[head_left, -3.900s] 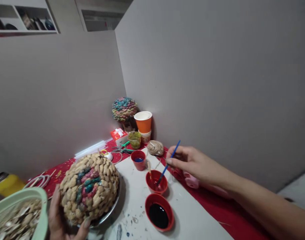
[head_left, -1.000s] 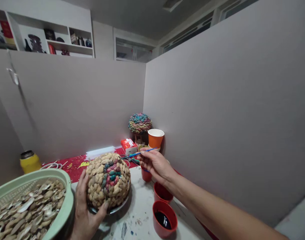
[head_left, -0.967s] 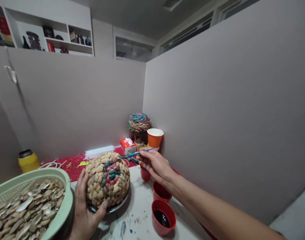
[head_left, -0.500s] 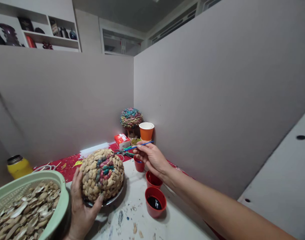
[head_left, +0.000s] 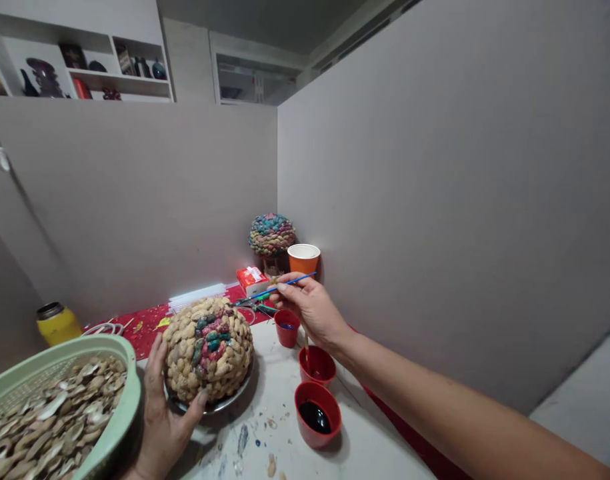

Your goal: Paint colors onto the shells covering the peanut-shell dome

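A dome covered in peanut shells (head_left: 185,353) sits in a shallow metal dish (head_left: 231,403). Some of its shells are painted teal, pink and dark blue; most are bare tan. My left hand (head_left: 167,417) grips the dome's near left side, thumb in front and fingers behind. Pinched in my right hand (head_left: 312,310) is a thin blue paintbrush (head_left: 297,279), its tip at the dome's upper right edge. Beneath and beside that hand are red cups: one with dark liquid (head_left: 317,417), one with a stick in it (head_left: 319,365), and a smaller one with bluish paint (head_left: 287,328).
A green basket (head_left: 127,373) of empty shells stands at left, a yellow bottle (head_left: 59,325) behind it. Farther back are white sticks (head_left: 197,298), a red box (head_left: 252,280), a painted shell tree (head_left: 271,235) and an orange paper cup (head_left: 303,261). Grey partitions (head_left: 409,200) enclose the table.
The view has shifted slightly, so most things sit a little farther right. The brush tip stays near the dome's upper edge, and both hands keep their holds.
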`<action>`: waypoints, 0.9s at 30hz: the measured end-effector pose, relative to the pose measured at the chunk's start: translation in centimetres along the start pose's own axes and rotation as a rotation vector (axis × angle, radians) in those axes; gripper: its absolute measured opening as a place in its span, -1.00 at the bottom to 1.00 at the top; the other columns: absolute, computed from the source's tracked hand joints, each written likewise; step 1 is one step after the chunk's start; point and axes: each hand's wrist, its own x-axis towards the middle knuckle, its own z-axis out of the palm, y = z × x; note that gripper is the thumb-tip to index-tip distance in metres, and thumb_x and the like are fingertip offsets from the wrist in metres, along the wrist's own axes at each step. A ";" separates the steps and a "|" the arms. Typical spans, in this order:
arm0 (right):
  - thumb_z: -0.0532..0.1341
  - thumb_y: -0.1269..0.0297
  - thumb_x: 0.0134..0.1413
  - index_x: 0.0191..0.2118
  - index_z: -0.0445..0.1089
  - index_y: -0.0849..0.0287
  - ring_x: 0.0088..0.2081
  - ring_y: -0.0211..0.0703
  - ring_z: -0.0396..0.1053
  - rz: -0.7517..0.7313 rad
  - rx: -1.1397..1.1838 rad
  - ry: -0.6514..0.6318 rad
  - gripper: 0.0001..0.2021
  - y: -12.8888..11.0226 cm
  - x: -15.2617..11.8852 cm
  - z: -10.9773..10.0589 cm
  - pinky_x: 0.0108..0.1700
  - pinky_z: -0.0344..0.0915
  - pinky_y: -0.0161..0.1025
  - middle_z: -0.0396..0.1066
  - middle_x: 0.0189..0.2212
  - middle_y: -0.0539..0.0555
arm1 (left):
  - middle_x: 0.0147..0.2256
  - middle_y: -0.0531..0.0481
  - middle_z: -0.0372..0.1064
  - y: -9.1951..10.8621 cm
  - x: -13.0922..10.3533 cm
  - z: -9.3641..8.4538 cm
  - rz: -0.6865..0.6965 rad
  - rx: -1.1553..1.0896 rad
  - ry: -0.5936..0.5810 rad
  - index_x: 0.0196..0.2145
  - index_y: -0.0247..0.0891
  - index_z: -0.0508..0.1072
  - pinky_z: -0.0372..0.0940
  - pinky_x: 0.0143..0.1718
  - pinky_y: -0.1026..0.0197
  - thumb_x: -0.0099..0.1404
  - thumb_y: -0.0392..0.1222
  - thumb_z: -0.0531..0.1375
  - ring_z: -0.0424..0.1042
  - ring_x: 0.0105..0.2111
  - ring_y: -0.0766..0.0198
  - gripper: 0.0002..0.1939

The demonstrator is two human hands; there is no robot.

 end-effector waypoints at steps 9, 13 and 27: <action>0.53 0.05 -0.32 -0.43 0.44 0.17 -0.53 -0.27 0.51 0.005 0.015 -0.029 -0.61 1.1 0.3 1.5 -0.47 0.39 -0.38 0.56 -0.57 -0.02 | 0.36 -0.21 0.02 0.1 -0.2 -0.2 -0.037 -0.016 -0.018 0.38 -0.12 -0.04 -0.02 0.34 -0.24 0.21 -0.11 0.29 0.01 0.36 -0.11 -0.11; 0.55 0.03 -0.41 -0.47 0.43 0.19 -0.57 -0.30 0.48 0.020 0.020 -0.023 -0.57 1.1 0.5 1.2 -0.50 0.36 -0.42 0.54 -0.61 -0.02 | 0.35 -0.20 0.03 -0.1 -0.3 -0.4 -0.073 -0.044 -0.028 0.38 -0.10 -0.02 -0.05 0.34 -0.26 0.19 -0.09 0.31 0.03 0.35 -0.13 -0.10; 0.54 0.14 -0.30 -0.46 0.40 0.16 -0.57 -0.32 0.48 0.091 0.130 0.008 -0.64 -0.1 1.2 1.5 -0.53 0.38 -0.44 0.54 -0.58 -0.04 | 0.37 -0.19 -0.03 0.2 -0.1 -0.6 -0.115 -0.016 -0.072 0.39 -0.06 -0.09 -0.08 0.34 -0.25 0.23 -0.08 0.27 -0.02 0.37 -0.13 -0.11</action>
